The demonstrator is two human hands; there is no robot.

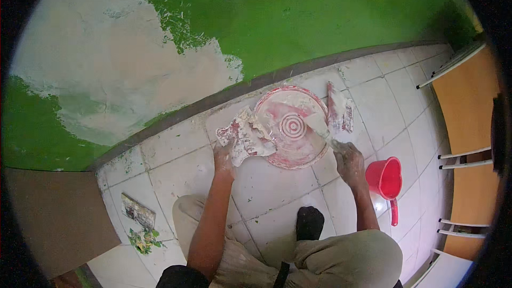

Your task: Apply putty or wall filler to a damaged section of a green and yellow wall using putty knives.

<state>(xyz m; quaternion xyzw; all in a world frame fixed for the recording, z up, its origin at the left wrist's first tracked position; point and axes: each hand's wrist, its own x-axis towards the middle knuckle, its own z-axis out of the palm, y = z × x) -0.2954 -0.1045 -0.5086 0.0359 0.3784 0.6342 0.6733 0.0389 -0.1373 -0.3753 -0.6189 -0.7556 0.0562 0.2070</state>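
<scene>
My left hand (224,159) is closed at the lower edge of a flat dark-red putty spreader (246,137), thickly caked with white putty. The spreader's right side reaches the rim of a round red basin (294,161), whose ringed bottom is smeared with white paste. In my right hand (350,164) is a putty knife (319,126), its handle gripped and its pale blade over the basin's right side. Beyond that hand, another putty-smeared dark-red spreader (340,109) lies on the tiles, to the right of the basin.
The green wall (298,26) carries a large whitish patch (122,69). A red dipper (385,177) stands right of my right hand. On the left lie a smeared flat block (138,212) and leafy scraps (144,241). Chairs with orange-brown panels (465,104) line the right side.
</scene>
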